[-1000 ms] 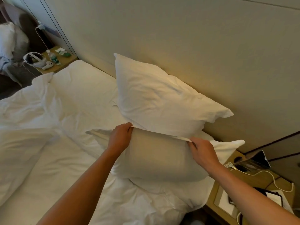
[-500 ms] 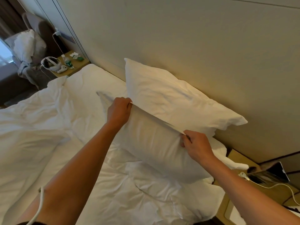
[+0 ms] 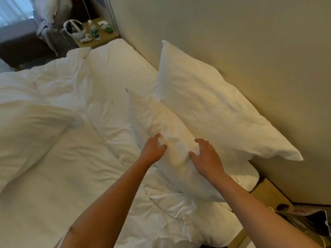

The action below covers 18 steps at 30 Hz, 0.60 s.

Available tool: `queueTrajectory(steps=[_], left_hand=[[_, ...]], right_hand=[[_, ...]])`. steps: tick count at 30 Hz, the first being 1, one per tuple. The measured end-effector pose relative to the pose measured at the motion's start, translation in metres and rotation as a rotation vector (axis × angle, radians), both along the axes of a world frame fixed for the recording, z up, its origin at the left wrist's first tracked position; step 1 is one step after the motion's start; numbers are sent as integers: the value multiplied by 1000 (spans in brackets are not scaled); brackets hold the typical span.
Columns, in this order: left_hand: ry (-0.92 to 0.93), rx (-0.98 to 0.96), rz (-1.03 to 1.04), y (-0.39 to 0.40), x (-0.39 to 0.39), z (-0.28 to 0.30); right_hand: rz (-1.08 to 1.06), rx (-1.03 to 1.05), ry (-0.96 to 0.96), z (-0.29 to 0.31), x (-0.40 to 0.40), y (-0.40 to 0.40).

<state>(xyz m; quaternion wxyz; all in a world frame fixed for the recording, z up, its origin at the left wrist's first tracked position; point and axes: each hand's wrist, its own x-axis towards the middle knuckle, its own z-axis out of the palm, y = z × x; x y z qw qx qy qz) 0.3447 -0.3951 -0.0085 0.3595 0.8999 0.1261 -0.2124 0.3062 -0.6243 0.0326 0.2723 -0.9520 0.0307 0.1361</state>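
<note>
view: head
rear pillow [image 3: 215, 108]: stands tilted against the wall [image 3: 250, 42]
front pillow [image 3: 172, 129]: lies on the bed [image 3: 53, 176], leaning on the rear pillow
left hand [image 3: 153, 149]: released, with loosely curved fingers pressing the front pillow
right hand [image 3: 206, 158]: released, with fingers spread and the thumb touching the front pillow
duvet [image 3: 35, 108]: bunched at the left

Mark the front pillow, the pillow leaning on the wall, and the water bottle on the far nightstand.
front pillow [image 3: 161, 119], head view, middle of its upper face.
leaning pillow [image 3: 206, 108], head view, middle of its front face.
water bottle [image 3: 94, 33], head view, its green label.
</note>
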Motion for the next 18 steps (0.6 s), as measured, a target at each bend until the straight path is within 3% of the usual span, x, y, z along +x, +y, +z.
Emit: queueTrajectory(steps=[6, 14, 18], left_hand=[[-40, -212, 93, 9, -4, -19], [0, -302, 118, 36, -24, -41], [29, -316, 138, 43, -37, -45]], right_hand=[[101, -59, 21, -33, 25, 29], [75, -260, -174, -66, 44, 81], [145, -240, -161, -78, 52, 84]])
